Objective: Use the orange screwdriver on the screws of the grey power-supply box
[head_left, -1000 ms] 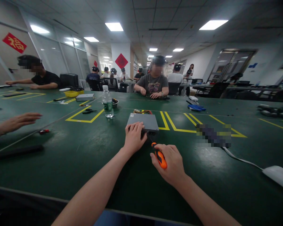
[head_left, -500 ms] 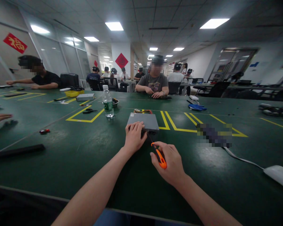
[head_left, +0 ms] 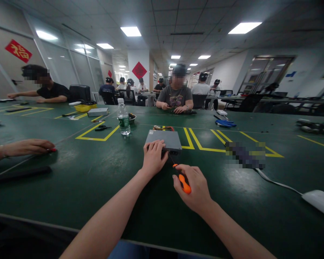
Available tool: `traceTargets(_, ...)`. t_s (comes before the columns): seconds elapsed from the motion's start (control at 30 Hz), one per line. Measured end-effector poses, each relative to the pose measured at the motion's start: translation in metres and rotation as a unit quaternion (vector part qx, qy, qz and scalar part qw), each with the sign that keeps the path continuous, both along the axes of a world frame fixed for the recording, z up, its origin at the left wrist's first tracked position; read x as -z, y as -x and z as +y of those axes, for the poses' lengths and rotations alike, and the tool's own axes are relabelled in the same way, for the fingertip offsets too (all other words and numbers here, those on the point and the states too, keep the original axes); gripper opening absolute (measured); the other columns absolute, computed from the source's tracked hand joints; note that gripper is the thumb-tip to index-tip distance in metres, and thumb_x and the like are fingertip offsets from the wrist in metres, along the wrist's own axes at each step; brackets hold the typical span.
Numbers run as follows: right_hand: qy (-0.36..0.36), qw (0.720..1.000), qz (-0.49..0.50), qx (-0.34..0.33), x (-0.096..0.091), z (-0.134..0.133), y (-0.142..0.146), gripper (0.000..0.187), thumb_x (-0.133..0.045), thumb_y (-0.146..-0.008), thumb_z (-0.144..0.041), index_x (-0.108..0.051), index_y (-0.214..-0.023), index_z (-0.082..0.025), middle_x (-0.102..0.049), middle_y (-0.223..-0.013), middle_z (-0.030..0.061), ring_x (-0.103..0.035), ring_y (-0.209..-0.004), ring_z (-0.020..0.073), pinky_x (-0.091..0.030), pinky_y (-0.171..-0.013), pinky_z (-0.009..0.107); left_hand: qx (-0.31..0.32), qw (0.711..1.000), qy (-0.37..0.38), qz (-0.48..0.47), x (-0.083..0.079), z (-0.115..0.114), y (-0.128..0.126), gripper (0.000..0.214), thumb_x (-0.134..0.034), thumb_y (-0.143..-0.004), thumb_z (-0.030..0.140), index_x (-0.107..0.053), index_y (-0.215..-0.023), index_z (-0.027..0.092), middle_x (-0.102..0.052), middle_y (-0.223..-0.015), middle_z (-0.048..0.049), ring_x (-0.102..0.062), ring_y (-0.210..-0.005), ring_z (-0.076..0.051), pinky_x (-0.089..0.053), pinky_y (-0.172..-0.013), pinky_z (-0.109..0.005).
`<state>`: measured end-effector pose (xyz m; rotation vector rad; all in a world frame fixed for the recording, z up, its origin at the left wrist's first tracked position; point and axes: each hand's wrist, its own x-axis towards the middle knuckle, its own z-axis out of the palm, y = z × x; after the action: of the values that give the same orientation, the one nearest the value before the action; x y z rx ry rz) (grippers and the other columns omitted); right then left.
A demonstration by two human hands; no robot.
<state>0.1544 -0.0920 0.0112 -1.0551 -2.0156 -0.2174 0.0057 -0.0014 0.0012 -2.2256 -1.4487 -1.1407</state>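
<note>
A grey metal computer power supply (head_left: 169,139) lies on the green table in front of me, its coloured cables (head_left: 163,128) at the far side. My left hand (head_left: 153,154) grips its near left edge, fingers on top and thumb at the near face. In my right hand (head_left: 196,185) is an orange and black screwdriver (head_left: 184,182), held by the handle. Its thin shaft points up and left to the near face of the power supply. Where exactly the tip sits is too small to tell.
A water bottle (head_left: 123,118) stands behind, left of the power supply. To the left, another person's hand (head_left: 29,146) touches a small red item, near a long black bar (head_left: 20,175). Blue gloves (head_left: 225,123) and a white cabled device (head_left: 320,202) are at right. Someone sits opposite.
The other person's hand at left has reached in to the small red item. The screwdriver's handle has turned a little in my right hand. My left hand stays on the power supply.
</note>
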Motion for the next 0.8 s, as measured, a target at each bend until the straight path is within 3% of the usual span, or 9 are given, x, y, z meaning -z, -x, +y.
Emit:
traceTargets(0.2, 0.002, 1.0, -0.018, -0.023, 0.0004, -0.0016, -0.0018, 0.012, -0.05, -0.073, -0.018, -0.054, -0.084, -0.017, -0.054, -0.074, 0.0029, -0.051, -0.07, 0.0153, -0.038, -0.07, 0.032, 0.0, 1.0, -0.003, -0.004, 0.0002, 0.0005, -0.0004, 0.02, -0.051, -0.08, 0.027, -0.05, -0.1, 0.023, -0.056, -0.119, -0.0023, -0.044, -0.114, -0.02, -0.025, -0.096, -0.04)
traceTargets(0.5, -0.009, 1.0, 0.018, 0.012, 0.0016, 0.0015, -0.0009, 0.017, -0.048, -0.08, -0.024, -0.052, -0.095, -0.017, -0.058, -0.075, 0.002, -0.054, -0.066, 0.0139, -0.039, -0.068, 0.03, -0.002, 1.0, 0.004, 0.001, -0.0008, 0.0001, -0.0006, 0.021, -0.05, -0.08, 0.027, -0.052, -0.1, 0.023, -0.056, -0.119, -0.0043, -0.045, -0.114, -0.021, -0.026, -0.096, -0.042)
traceTargets(0.67, -0.003, 1.0, -0.008, -0.012, 0.0001, -0.0009, -0.0022, 0.012, -0.049, -0.074, -0.017, -0.054, -0.084, -0.018, -0.054, -0.074, 0.0022, -0.052, -0.07, 0.0151, -0.039, -0.07, 0.031, -0.002, 1.0, -0.001, -0.001, -0.001, -0.0009, -0.0001, 0.02, -0.05, -0.08, 0.028, -0.051, -0.1, 0.023, -0.056, -0.119, -0.0025, -0.044, -0.114, -0.02, -0.026, -0.096, -0.04)
traceTargets(0.8, 0.001, 1.0, -0.023, -0.017, -0.0035, -0.0017, -0.0028, 0.011, -0.051, -0.076, -0.022, -0.056, -0.085, -0.018, -0.054, -0.075, 0.0029, -0.051, -0.071, 0.0158, -0.039, -0.069, 0.032, -0.001, 1.0, -0.003, -0.001, -0.0007, -0.0008, 0.0002, 0.019, -0.05, -0.081, 0.028, -0.051, -0.099, 0.023, -0.056, -0.119, -0.0026, -0.044, -0.114, -0.02, -0.026, -0.095, -0.04)
